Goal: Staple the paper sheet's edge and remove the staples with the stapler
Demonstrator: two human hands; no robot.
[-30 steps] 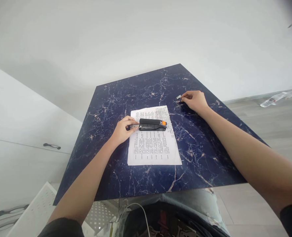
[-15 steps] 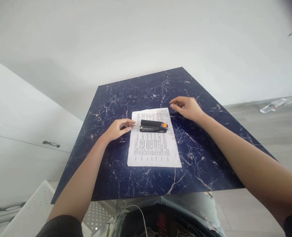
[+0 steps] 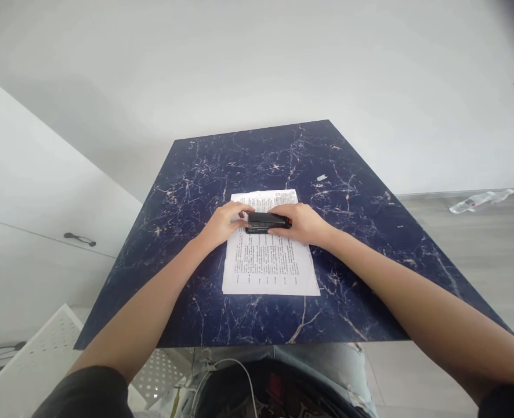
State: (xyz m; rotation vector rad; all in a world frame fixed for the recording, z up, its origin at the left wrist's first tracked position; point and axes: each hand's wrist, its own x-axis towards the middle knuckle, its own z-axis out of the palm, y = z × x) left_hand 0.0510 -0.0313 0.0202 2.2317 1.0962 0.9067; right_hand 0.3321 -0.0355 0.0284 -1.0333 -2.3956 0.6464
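A black stapler (image 3: 261,220) lies crosswise on printed sheets of paper (image 3: 268,267), a red-orange patch just showing at its right end. My right hand (image 3: 303,223) grips that right end, fingers over the far side and thumb along the near side. At the stapler's left end, my left hand (image 3: 231,220) has its thumb and fingers closed around the tip. The silver tray inside the stapler is mostly hidden now. Beyond the paper, a small pale piece (image 3: 321,177) rests on the table; what it is I cannot make out.
The dark blue marble-patterned table (image 3: 205,168) stands against a white wall. To the left are white cabinet doors with a black handle (image 3: 80,238). A white perforated panel (image 3: 52,342) sits below the table's left edge. A clear plastic bottle (image 3: 478,200) lies on the floor at right.
My right hand has come down and left from the table's far right onto the stapler. My left hand has moved slightly right, and the silver tray that stuck out has gone into the stapler.
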